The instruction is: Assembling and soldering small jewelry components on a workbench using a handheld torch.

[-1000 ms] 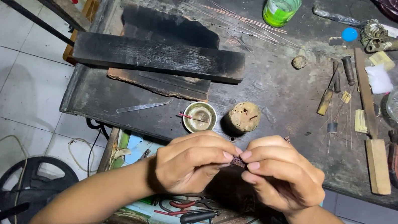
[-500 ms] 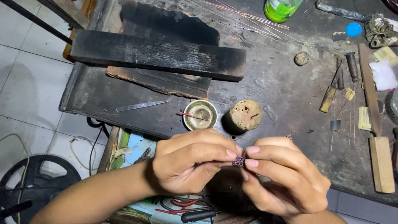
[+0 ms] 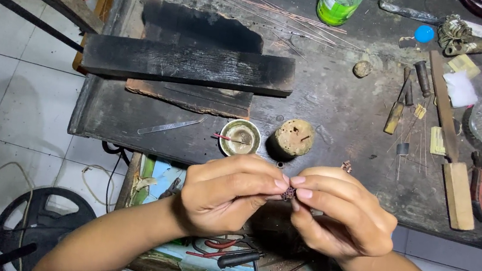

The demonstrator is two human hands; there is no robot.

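Pinching small dark beaded piece (image 3: 289, 193) between both grips, left hand (image 3: 224, 193) and right hand (image 3: 338, 218) clamped fingertip to fingertip, just off the near edge of the dark surface (image 3: 342, 111). Brass dish (image 3: 240, 138) and cork block (image 3: 293, 137) close beyond; open floor left.

Your hands are meeting at the workbench's near edge.
Behind your left hand (image 3: 224, 198) and right hand (image 3: 338, 218), a small dish (image 3: 240, 138) is sitting left of a cork block (image 3: 293, 137).
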